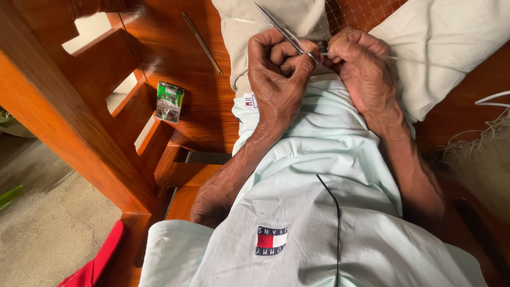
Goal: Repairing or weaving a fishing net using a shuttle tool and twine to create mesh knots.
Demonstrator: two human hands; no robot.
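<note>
While both hands meet over the lap, the left hand (pixel 276 74) pinches a thin metal tool (pixel 281 29), the right hand (pixel 364 66) grips fine netting (pixel 361 13); the bench edge (pixel 69 133) lies well left.

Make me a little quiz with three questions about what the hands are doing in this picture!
1. True or false: the left hand holds a thin metal tool.
2. What lies on the wooden floor to the left of the hands? A) a small green packet B) a blue cup C) a red ball
3. Fill in: the right hand pinches a thin pale ____ that runs off to the right.

Key: 1 true; 2 A; 3 thread.
</note>
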